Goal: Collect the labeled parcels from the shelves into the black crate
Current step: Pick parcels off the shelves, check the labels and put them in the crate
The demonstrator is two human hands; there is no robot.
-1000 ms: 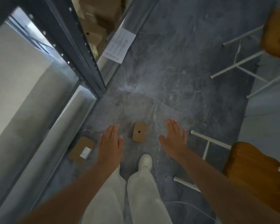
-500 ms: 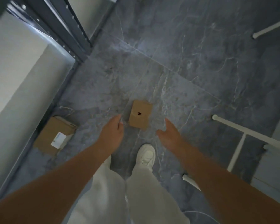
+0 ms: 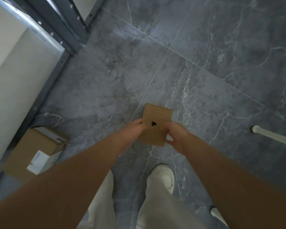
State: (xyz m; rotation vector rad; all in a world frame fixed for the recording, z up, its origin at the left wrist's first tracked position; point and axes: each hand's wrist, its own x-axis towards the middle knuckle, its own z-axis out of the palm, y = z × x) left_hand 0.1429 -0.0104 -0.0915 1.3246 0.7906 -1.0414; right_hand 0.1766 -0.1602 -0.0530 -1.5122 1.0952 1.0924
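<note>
Fingers (image 3: 137,122) of the left hand (image 3: 134,129) and right hand (image 3: 177,138) curl round opposite side edges of the small parcel (image 3: 156,116). The grey shelf frame (image 3: 68,35) stands on the floor (image 3: 205,71); the larger labelled parcel (image 3: 39,146) lies just beside its base, the small parcel well out from it. Plain cardboard, probably light and stiff: side edges suit a two-handed lift, squeezed gently to avoid denting.

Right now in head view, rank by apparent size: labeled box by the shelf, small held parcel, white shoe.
1. labeled box, clearly largest.
2. small parcel.
3. white shoe, partly hidden by the trouser leg, so 2 versus 3 is unsure.
</note>
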